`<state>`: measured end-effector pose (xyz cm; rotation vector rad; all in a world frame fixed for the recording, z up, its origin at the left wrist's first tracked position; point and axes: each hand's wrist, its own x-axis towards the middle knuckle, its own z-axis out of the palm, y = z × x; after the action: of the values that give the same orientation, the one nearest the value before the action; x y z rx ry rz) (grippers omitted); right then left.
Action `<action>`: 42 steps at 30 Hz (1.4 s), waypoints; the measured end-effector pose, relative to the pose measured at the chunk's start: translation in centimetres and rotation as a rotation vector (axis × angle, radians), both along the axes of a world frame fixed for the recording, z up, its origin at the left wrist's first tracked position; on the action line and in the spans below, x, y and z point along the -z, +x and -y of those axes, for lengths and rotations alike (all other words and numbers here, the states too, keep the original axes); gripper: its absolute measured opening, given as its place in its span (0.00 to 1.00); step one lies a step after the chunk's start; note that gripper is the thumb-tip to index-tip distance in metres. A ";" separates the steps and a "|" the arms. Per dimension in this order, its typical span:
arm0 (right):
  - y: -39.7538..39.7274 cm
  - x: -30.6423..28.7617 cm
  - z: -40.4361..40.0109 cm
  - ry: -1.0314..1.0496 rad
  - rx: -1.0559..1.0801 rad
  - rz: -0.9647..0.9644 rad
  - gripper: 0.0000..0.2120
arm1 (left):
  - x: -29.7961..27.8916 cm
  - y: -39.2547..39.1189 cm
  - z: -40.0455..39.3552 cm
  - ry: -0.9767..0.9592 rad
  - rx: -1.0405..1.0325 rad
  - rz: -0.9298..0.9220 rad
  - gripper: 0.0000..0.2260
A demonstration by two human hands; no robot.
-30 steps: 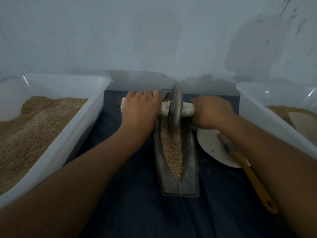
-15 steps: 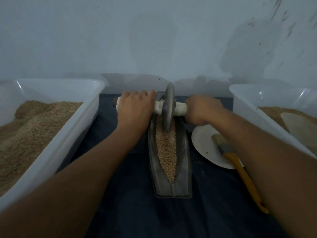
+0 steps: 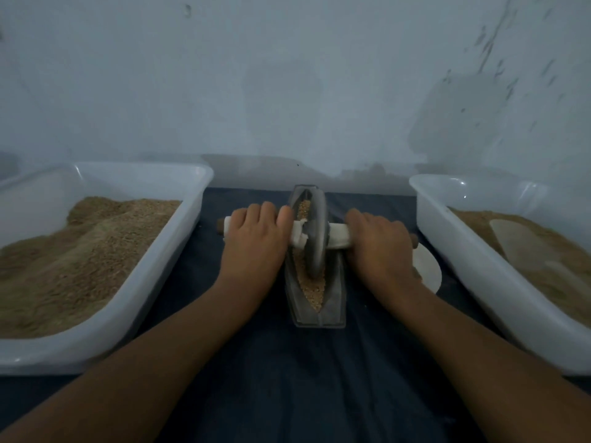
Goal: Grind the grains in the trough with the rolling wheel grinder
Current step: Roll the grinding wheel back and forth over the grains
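Head view: my left hand (image 3: pixel 256 241) and my right hand (image 3: pixel 377 247) each curl over one end of the white-wrapped axle (image 3: pixel 339 240) of the rolling wheel grinder (image 3: pixel 315 231), both in a closed grip with fingers wrapped over the top of the handle. The brown wooden tips of the axle poke out beyond each fist. The grey metal wheel stands upright on its edge between my hands, sitting in the metal trough (image 3: pixel 334 302), roughly at the middle of its length. The grains (image 3: pixel 315 290) lie along the bottom of the trough, showing both beyond the wheel and on my side of it, where they taper to a point. The trough rests lengthwise on a dark blue cloth (image 3: pixel 287 378) covering the table. A white tub (image 3: pixel 153 282) of brown grain stands to my left, and another white tub (image 3: pixel 479 270) to my right. A white plate (image 3: pixel 428 270) peeks out behind my right wrist.
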<state>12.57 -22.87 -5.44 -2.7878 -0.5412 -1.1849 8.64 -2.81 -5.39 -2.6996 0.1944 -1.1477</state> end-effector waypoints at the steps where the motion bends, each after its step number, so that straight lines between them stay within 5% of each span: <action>1: -0.5 0.2 0.2 0.020 -0.010 -0.005 0.10 | -0.2 -0.5 0.1 0.010 -0.001 -0.022 0.08; 14: -3.1 -1.0 0.4 -0.065 -0.025 0.034 0.11 | 0.1 -3.3 -0.7 -0.039 -0.001 -0.106 0.21; 19: -0.2 -1.0 -0.1 -0.096 -0.034 0.050 0.12 | 0.7 -0.6 -0.8 -0.055 -0.028 -0.064 0.10; 36: 10.1 -5.9 -1.9 -0.369 0.098 -0.865 0.10 | -1.8 8.5 -1.2 0.004 -0.097 -0.213 0.04; 42: 9.4 -5.3 -1.5 -0.322 0.116 -0.767 0.09 | -1.5 8.0 -1.0 0.005 -0.084 -0.159 0.06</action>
<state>21.96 -21.36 -0.11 -3.2369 -0.5174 0.0368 16.67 -1.78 -3.93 -2.7664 0.1056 -0.9083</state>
